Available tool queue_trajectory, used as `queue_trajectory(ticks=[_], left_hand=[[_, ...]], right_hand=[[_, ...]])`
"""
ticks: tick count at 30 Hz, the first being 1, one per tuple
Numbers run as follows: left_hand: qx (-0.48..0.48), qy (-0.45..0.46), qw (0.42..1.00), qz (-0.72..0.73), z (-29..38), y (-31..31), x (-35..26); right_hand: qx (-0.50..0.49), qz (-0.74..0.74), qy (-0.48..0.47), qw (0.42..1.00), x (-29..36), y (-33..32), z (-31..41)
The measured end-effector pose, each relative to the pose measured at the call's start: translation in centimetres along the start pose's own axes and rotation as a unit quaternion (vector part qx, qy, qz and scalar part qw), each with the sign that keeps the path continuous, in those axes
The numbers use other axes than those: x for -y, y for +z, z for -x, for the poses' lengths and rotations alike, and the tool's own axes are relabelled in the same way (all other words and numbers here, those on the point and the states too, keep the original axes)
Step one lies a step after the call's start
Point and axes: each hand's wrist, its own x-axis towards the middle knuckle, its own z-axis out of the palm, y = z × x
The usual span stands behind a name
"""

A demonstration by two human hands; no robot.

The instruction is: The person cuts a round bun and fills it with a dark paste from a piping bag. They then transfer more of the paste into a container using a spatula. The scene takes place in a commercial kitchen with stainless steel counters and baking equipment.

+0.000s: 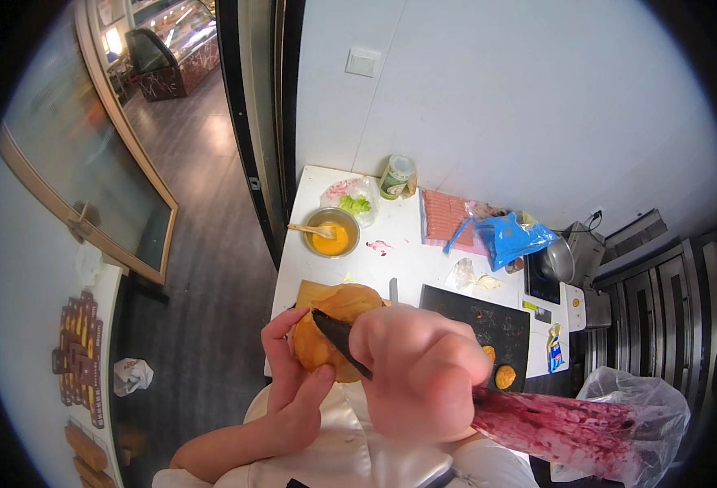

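My left hand point(294, 393) holds a golden baked bun point(312, 360) in front of my chest, fingers on its far side and thumb on the near edge. My right hand point(422, 372) is closed around a clear piping bag point(566, 427) smeared with dark red filling. The bag's dark narrow end point(332, 335) reaches the bun's split; whether it goes inside cannot be seen. Beneath the bun, partly hidden, a wooden board point(305, 294) lies on the white table point(389, 268).
A metal bowl point(305, 244) of yellow liquid holds a brush point(309, 229). A black baking tray point(456, 302) bears small pastries point(505, 377). Packed sausages point(445, 213), a blue bag point(514, 239) and a green-labelled jar point(397, 180) stand along the wall. An open glass door point(99, 140) is left.
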Motion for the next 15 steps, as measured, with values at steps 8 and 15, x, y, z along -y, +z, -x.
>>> queue_trajectory(ticks=[8,15], left_hand=[[-0.017,-0.005,1.000,0.015,0.3,0.1,-0.1],[-0.031,-0.043,0.995,0.089,0.4,0.6,-0.8]], right_hand=[[-0.156,-0.220,-0.069,0.960,-0.4,2.3,0.0],[-0.172,-0.201,-0.073,0.962,0.5,2.3,0.3]])
